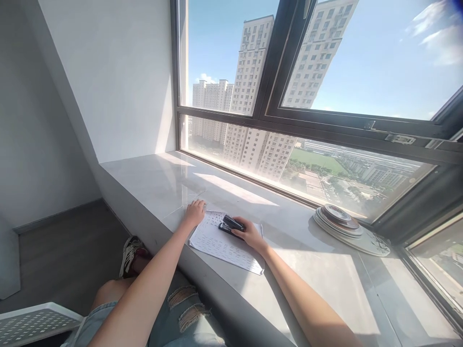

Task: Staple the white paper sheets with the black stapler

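Printed sheets of paper (227,248) lie on the window sill in front of me, their corners slightly curled. My right hand (250,233) is wrapped round the back end of a black stapler (231,224), which rests over the upper middle of the sheets. The stapler's front end points left, toward my other hand. At the top left corner of the paper is my left hand (196,212), its fingers stretched forward and lying flat at the edge. Whether it presses on the paper or just on the sill beside it is hard to make out.
A stack of plates (338,222) stands on the sill (307,274) at the right, by the window frame (318,130). The sill's front edge drops toward my legs. A white perforated plastic piece (38,325) is at the lower left, and a shoe (130,255) shows below the sill.
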Demonstrator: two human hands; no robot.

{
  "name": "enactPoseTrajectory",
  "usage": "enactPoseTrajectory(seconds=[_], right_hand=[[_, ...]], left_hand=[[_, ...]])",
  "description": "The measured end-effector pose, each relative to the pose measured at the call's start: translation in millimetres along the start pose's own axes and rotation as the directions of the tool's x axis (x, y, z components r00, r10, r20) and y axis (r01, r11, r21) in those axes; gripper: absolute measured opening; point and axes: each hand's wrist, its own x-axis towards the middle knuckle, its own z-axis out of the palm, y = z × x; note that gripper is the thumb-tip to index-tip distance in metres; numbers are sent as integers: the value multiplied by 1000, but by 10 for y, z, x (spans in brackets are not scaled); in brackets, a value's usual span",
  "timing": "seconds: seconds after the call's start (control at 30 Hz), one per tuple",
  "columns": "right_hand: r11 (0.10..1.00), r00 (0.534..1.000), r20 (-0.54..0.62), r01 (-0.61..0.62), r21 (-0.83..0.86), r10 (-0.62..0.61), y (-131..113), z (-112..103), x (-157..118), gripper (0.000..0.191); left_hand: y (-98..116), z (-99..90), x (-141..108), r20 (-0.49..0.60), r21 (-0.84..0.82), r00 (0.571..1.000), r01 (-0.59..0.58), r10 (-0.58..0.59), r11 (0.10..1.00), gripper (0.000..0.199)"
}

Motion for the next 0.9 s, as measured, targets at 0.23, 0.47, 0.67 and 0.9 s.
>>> enactPoseTrajectory(seconds=[0.23,0.47,0.67,0.9], right_hand=[[1000,1000,-11,-8,-9,8,32,13,4,40],[1000,1000,-5,-5,-16,5,18,18,-4,37],[1000,1000,-4,-9,-16,9,10,15,-4,37],[1000,1000,-7,-4,-3,4,-16,15,-10,36]], left_hand=[[-4,5,3,-9,-19,1000,9,-9,1000,34],[-4,11,5,-27,-29,1000,15,-16,999,31],[-5,14,14,-34,-35,999,23,-24,999,29],[13,-20,-2,-34,-38,999,19,-21,999,26]])
